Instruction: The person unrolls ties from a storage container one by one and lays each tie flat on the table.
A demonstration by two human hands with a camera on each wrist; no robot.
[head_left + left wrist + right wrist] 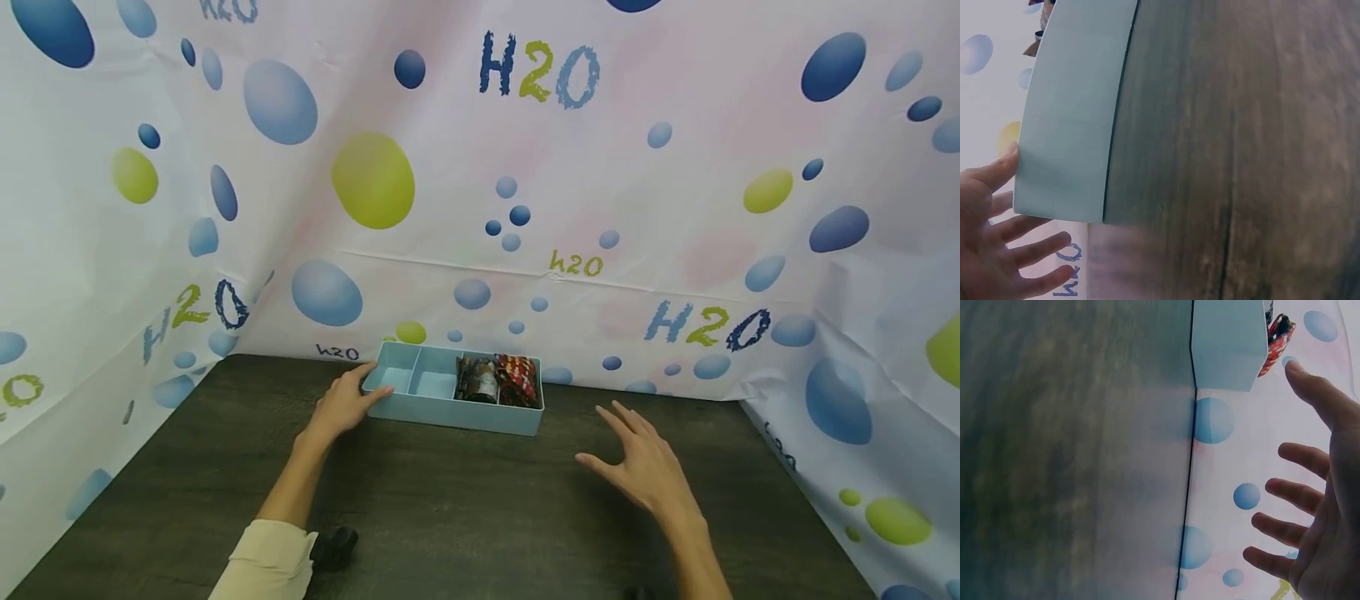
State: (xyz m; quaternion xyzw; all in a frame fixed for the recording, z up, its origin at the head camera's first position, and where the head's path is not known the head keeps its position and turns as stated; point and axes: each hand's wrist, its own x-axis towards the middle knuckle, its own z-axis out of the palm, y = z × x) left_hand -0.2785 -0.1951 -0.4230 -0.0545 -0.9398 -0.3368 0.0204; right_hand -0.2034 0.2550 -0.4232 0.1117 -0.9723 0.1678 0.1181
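Note:
A light blue divided box (453,412) stands on the dark table near the back wall. Its two left compartments show bare floors. Farther right in it sit a dark cylindrical item with a pale label (482,382) and a bundle with a red, white and black pattern (517,379). My left hand (343,404) is at the box's left end, thumb at the near rim, the other fingers loosely spread by the end wall. To the right of the box, my right hand (645,462) hovers apart from it, palm facing inward, fingers spread and holding nothing.
A dark wood-grain table (450,517) lies under both arms. White sheeting printed with blue and green dots (450,158) rises behind the table and along both sides. A black strapped device (335,547) sits at the left wrist by the cream sleeve (266,562).

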